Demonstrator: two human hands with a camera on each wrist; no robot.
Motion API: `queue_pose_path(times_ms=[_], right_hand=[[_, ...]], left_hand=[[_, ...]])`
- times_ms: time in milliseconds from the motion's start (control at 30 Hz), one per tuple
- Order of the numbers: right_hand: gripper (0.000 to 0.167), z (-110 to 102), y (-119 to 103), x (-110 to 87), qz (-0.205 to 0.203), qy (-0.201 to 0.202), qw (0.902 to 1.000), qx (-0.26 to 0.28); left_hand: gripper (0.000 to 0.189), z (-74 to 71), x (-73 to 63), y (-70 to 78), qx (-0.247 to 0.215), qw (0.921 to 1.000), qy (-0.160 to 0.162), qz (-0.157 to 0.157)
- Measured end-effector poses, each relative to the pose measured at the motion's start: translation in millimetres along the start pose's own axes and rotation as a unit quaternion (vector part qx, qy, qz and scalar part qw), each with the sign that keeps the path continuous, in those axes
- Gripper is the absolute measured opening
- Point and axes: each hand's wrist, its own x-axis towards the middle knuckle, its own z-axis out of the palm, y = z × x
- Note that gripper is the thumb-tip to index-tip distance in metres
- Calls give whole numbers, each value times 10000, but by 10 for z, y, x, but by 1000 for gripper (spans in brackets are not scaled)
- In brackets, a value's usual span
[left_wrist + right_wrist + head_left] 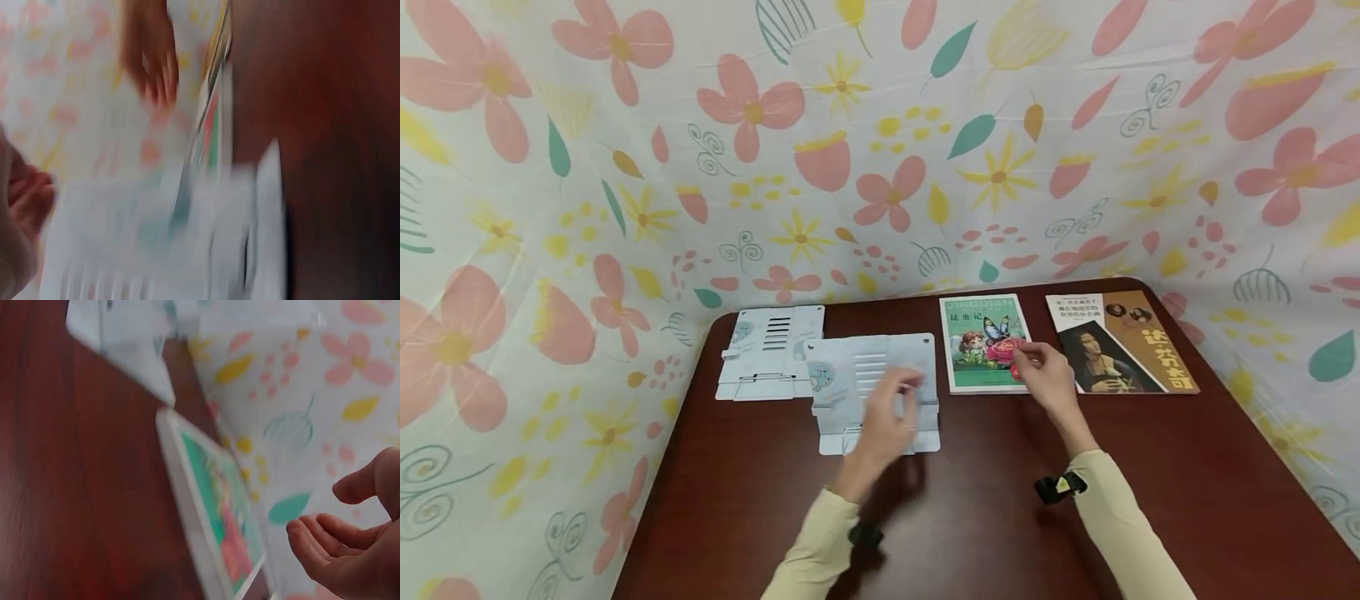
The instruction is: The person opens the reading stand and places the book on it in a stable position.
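Note:
My left hand (887, 421), blurred, hovers in front of the nearer white book stand (835, 354), its fingers loosely bent and nothing in them. In the left wrist view, part of this hand (28, 212) shows beside the pale stand (144, 225). Over the lower right corner of a green-covered insect book (966, 379) is my right hand (1051, 379). The right wrist view shows this hand (350, 544) with thumb and fingers apart and nothing between them. The green book (200, 481) lies on the table, a red shape on its cover near the fingertips.
A second white book stand (756, 346) is behind and left of the first, partly covered by it. To the right lies a brown and white book (1138, 312) with a portrait on its cover. A floral cloth (880, 133) hangs behind the dark wooden table (985, 517).

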Motion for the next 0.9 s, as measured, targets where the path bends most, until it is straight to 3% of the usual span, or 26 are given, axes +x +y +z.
queue_pose_path(times_ms=[67,100,200,300,400,500,533,733,900], right_hand=[[45,-57,121,30,149,8,9999,-50],[46,-78,176,43,237,30,9997,-52],[48,-116,302,60,430,31,9991,-22],[50,-143,379,53,596,-87,9982,11],[54,-161,438,39,716,-351,9967,-115],[58,-155,476,49,785,-627,9946,-243],[60,-150,490,50,774,-695,9941,-295],[59,-153,579,40,523,-772,9943,-514],[55,-169,632,32,587,-558,9954,-517]], left_hand=[[36,293,-15,84,-132,9953,-892,-354],[40,437,-20,113,-114,9885,-1351,-676],[54,821,-28,107,64,9586,-2148,-1866],[63,1111,-24,52,264,9242,-2354,-2997],[71,1305,-26,14,268,8897,-2299,-3936],[74,1390,-7,-23,97,8708,-2081,-4454],[74,1402,0,-31,20,8690,-1973,-4537],[58,1398,32,-55,172,8855,-1684,-4328],[42,1371,122,-2,75,8974,-1363,-4195]])
